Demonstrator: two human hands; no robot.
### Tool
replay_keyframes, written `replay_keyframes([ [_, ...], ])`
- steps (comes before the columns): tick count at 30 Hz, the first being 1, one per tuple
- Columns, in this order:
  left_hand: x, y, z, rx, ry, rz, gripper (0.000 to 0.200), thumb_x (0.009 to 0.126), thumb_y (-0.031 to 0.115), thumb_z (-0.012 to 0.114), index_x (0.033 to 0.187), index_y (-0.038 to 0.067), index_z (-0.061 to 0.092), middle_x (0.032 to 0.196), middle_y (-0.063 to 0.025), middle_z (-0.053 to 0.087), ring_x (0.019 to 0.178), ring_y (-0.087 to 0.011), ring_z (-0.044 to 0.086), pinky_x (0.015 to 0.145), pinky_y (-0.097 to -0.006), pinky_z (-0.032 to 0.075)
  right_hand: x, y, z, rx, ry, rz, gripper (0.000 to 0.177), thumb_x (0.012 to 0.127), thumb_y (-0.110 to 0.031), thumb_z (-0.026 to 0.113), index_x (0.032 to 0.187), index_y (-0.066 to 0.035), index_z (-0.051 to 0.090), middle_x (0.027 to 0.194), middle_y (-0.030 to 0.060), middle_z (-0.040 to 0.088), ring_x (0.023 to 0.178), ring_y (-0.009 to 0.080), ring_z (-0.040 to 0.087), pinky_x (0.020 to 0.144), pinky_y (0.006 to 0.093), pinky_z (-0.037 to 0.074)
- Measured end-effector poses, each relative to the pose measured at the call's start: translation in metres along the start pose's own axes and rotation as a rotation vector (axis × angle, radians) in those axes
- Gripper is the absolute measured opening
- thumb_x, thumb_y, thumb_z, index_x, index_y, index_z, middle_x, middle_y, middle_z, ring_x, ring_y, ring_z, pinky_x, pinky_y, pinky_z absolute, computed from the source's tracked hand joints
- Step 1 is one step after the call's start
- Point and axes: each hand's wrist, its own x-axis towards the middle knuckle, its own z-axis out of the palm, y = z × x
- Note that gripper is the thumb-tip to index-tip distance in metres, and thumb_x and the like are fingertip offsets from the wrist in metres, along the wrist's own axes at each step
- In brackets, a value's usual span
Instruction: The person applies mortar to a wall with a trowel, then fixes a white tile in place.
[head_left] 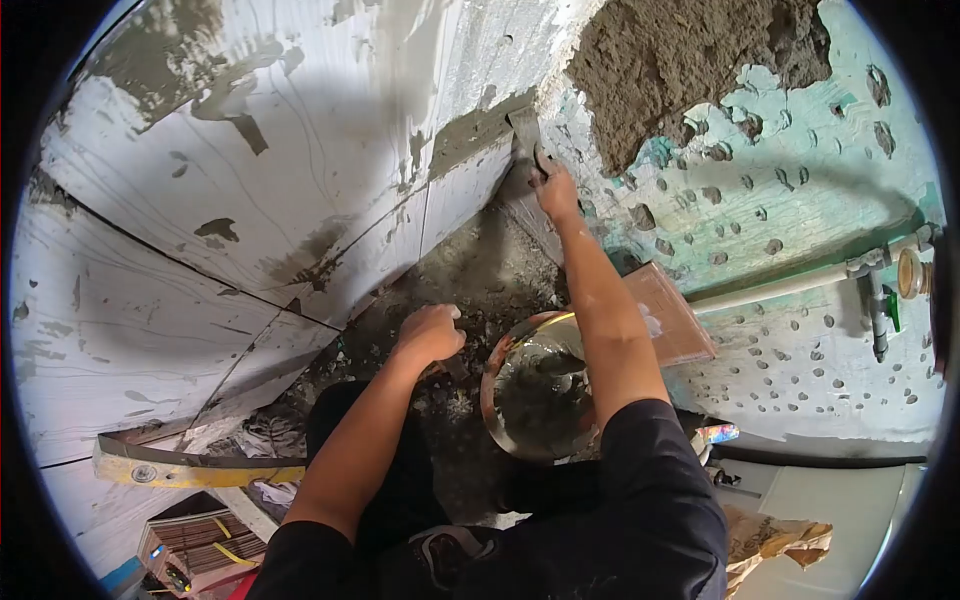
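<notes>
Right hand [557, 194] holds a scraper [524, 131] at the corner of two walls

The largest surface is the marbled white wall [330, 130] on the left, crossed by dark joints and smeared with grey material. Facing it on the right stands the pale green wall [740, 215], pitted with small chipped hollows and bearing a large rough brown patch [690, 65] near its top. Between them lies the dark, rubble-strewn floor [465, 265].

On the floor, in front of the person, sits a round bucket [489, 395] of wet grey mix [540, 405], partly hidden by the right forearm. A yellow level [200, 473] lies at lower left, above a stack of brown pieces [205, 545]. At lower right is crumpled brown paper [775, 545]. A pale pipe [790, 287] runs along the green wall, and a flat reddish-brown panel [675, 315] leans near its end, beside the right forearm.

The right hand's grip is closed around the scraper's handle; the blade points up into the corner, by the grey band on the white wall. The left hand [431, 334] is held low, left of the bucket and apart from it, fingers curled; whether its grip closes on anything cannot be told.
</notes>
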Motion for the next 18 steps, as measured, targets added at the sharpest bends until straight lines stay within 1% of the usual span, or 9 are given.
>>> replay_keyframes([
  [1,0.002,0.000,0.000,-0.001,-0.005,0.003,0.042,0.078,0.029,0.063,0.115,0.010,0.058,0.115,-0.0127,0.059,0.109,-0.0309,0.053,0.091,-0.0394,0.043,0.000,0.000,-0.011,0.003,-0.010,-0.006,0.039,0.083,-0.020,0.057,0.121,-0.011,0.054,0.114,0.0198,0.055,0.094,0.0375,0.057,0.083,0.0436,0.046],
  [4,0.007,0.000,-0.001,0.006,-0.001,0.006,0.042,0.078,0.029,0.063,0.116,0.011,0.058,0.115,-0.0125,0.059,0.109,-0.0305,0.053,0.092,-0.0397,0.043,-0.020,-0.006,-0.048,-0.124,-0.234,0.126,0.038,0.085,-0.022,0.053,0.122,-0.012,0.053,0.108,0.0203,0.057,0.094,0.0377,0.057,0.083,0.0433,0.046],
  [7,0.010,0.003,0.002,0.013,0.025,0.030,0.042,0.077,0.027,0.062,0.115,0.009,0.059,0.113,-0.0145,0.060,0.107,-0.0313,0.055,0.090,-0.0397,0.044,-0.030,0.000,-0.047,0.209,-0.010,0.053,0.039,0.086,-0.024,0.051,0.122,-0.010,0.053,0.104,0.0219,0.059,0.096,0.0388,0.056,0.083,0.0429,0.045],
  [8,0.010,0.004,0.004,0.018,0.032,0.042,0.042,0.077,0.027,0.061,0.114,0.009,0.059,0.112,-0.0156,0.060,0.105,-0.0317,0.056,0.089,-0.0397,0.045,-0.029,0.002,-0.046,0.316,-0.027,0.118,0.039,0.086,-0.024,0.050,0.122,-0.009,0.053,0.104,0.0226,0.060,0.096,0.0389,0.056,0.084,0.0431,0.045],
  [10,0.013,0.006,0.008,0.022,0.030,0.064,0.042,0.077,0.027,0.062,0.115,0.009,0.059,0.112,-0.0152,0.060,0.106,-0.0316,0.056,0.089,-0.0399,0.045,-0.011,-0.020,-0.064,0.533,-0.050,0.258,0.039,0.085,-0.024,0.050,0.120,-0.007,0.054,0.103,0.0239,0.060,0.097,0.0392,0.056,0.085,0.0434,0.044],
  [13,0.013,0.011,0.010,0.035,0.002,0.063,0.043,0.077,0.029,0.062,0.115,0.009,0.058,0.113,-0.0149,0.060,0.107,-0.0315,0.056,0.090,-0.0400,0.044,0.017,-0.028,-0.057,0.456,0.016,0.222,0.037,0.085,-0.024,0.049,0.116,-0.005,0.057,0.105,0.0255,0.059,0.098,0.0391,0.056,0.087,0.0435,0.043],
  [16,0.013,0.015,0.010,0.051,-0.019,0.070,0.044,0.078,0.029,0.062,0.116,0.009,0.058,0.114,-0.0146,0.059,0.108,-0.0314,0.055,0.091,-0.0400,0.044,0.029,-0.049,-0.061,0.392,-0.059,0.266,0.036,0.084,-0.025,0.049,0.111,-0.003,0.059,0.106,0.0262,0.058,0.099,0.0396,0.056,0.088,0.0433,0.042],
  [18,0.012,0.015,0.011,0.051,-0.019,0.070,0.043,0.078,0.029,0.063,0.116,0.009,0.058,0.115,-0.0146,0.059,0.108,-0.0314,0.055,0.091,-0.0400,0.044,0.035,-0.051,-0.054,0.366,-0.154,0.243,0.033,0.086,-0.024,0.049,0.109,-0.003,0.059,0.085,0.0188,0.061,0.077,0.0284,0.059,0.071,0.0382,0.046],
])
